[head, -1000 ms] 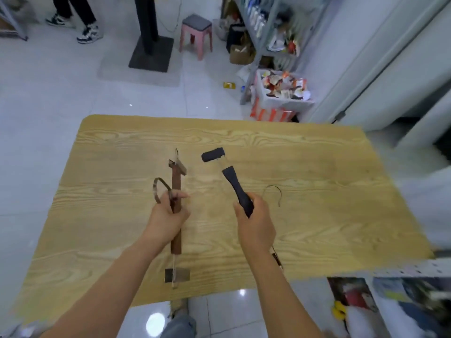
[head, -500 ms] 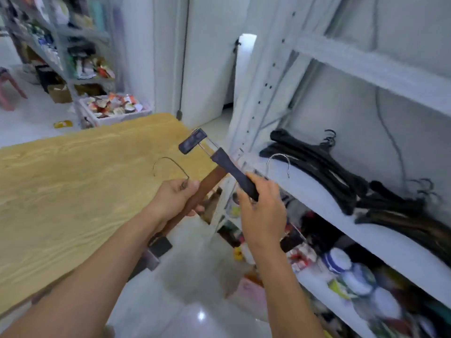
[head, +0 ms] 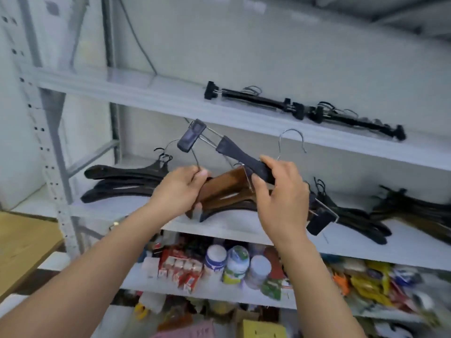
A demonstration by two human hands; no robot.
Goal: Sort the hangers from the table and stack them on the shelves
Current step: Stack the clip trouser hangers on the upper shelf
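Stacking step: our right hand (head: 280,198) grips the black clip hanger (head: 246,159), left hand (head: 180,189) clutches the brown hanger (head: 219,182) at its 7 o'clock; next, we judge, black joins its kind on the top shelf (head: 170,93), 1 o'clock

On the upper shelf (head: 146,93), black clip hangers (head: 256,100) are laid end to end. On the middle shelf (head: 231,226), black hangers (head: 122,181) are piled at the left, brown wooden hangers (head: 219,198) in the middle and more dark hangers (head: 361,215) at the right. Jars (head: 236,262) and packets (head: 366,279) are crowded on the lower shelf (head: 146,286).
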